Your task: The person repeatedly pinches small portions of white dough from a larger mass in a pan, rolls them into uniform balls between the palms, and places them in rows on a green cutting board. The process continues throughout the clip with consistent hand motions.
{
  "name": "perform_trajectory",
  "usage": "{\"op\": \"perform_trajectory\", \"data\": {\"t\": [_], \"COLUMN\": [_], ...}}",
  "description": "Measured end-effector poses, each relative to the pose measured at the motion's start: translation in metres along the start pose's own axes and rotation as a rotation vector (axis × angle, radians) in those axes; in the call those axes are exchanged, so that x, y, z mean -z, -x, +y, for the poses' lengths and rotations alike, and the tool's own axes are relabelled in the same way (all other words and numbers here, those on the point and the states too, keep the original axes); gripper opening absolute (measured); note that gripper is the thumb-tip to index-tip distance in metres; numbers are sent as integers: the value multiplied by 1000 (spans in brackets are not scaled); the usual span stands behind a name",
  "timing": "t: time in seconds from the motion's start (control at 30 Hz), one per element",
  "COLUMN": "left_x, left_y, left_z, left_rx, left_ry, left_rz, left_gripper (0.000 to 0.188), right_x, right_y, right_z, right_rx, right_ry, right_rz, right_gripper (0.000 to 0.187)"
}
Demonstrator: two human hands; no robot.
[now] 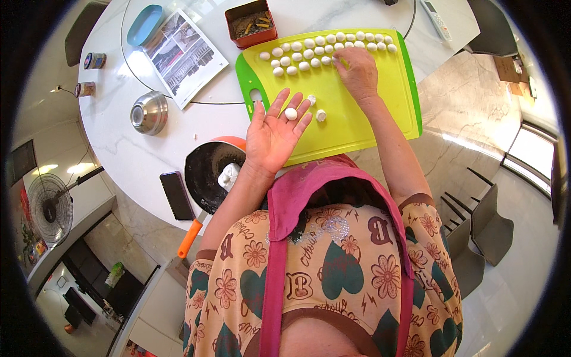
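My left hand [274, 134] is palm up with its fingers stretched out, and a small white dough ball [291, 113] rests on them. It is held over the left near part of a yellow-green cutting board [357, 125]. My right hand [358, 72] is at the rows on the board, thumb and fingers pinched at the end of the third row on what seems a dough ball, mostly hidden. Several white balls [309, 43] stand in rows along the far side. Two rougher dough pieces, one [321, 115] nearer me and one [311, 99] beyond it, lie beside my left fingertips.
Left of the board stands an orange-handled pan [196, 172] with a white lump [228, 177] inside, beside a phone [176, 195]. A metal bowl [148, 113], printed sheet [184, 56], blue dish [145, 25] and red tin [250, 24] sit farther off. A remote [436, 20] lies far right.
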State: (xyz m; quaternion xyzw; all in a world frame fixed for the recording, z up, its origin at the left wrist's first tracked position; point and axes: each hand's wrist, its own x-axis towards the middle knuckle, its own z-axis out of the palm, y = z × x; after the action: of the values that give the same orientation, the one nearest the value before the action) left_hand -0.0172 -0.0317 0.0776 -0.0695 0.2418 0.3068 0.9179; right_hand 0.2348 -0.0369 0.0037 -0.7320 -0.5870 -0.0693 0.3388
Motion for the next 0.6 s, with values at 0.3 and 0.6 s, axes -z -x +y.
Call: {"op": "perform_trajectory", "data": {"t": [0.3, 0.6], "left_x": [8, -12], "left_y": [-5, -2], "left_z": [-1, -12], "left_rx": [39, 10], "left_ry": [-19, -146], "left_rz": [-77, 91], "left_gripper": [60, 61], "right_x": [50, 54], "right_y": [16, 34], "right_z": [-82, -102], "right_rx": [66, 9], "right_ry": [-197, -439], "right_rz": [-18, -262], "right_gripper": [27, 18]}}
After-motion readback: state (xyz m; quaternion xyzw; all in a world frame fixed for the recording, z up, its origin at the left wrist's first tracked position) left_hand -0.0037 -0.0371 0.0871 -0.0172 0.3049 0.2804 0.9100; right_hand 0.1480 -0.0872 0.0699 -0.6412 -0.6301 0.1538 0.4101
